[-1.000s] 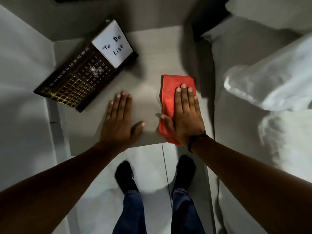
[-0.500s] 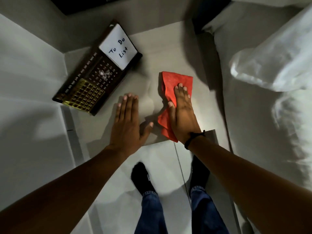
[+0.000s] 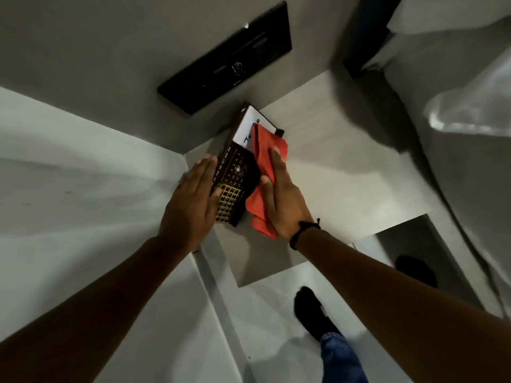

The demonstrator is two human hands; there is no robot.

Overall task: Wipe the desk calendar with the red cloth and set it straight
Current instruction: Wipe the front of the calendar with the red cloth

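The dark desk calendar (image 3: 235, 172) lies flat at the far left of the small grey table (image 3: 331, 189), with gold squares near me and a white "To Do List" card at its far end. The red cloth (image 3: 265, 161) is draped over the calendar's right side and part of the card. My right hand (image 3: 279, 197) presses flat on the cloth, thumb on the calendar face. My left hand (image 3: 190, 200) lies flat with fingers together against the calendar's left edge, covering its near left corner.
A black panel (image 3: 226, 59) is fixed to the wall behind the table. A white wall surface (image 3: 83, 175) runs along the left. A bed with white bedding (image 3: 470, 106) stands to the right. My socked feet (image 3: 315, 313) are on the pale floor below.
Both hands left the table's front and moved to the calendar. The right hand carried the red cloth onto it; the left hand came against its left edge. The view swung upward.
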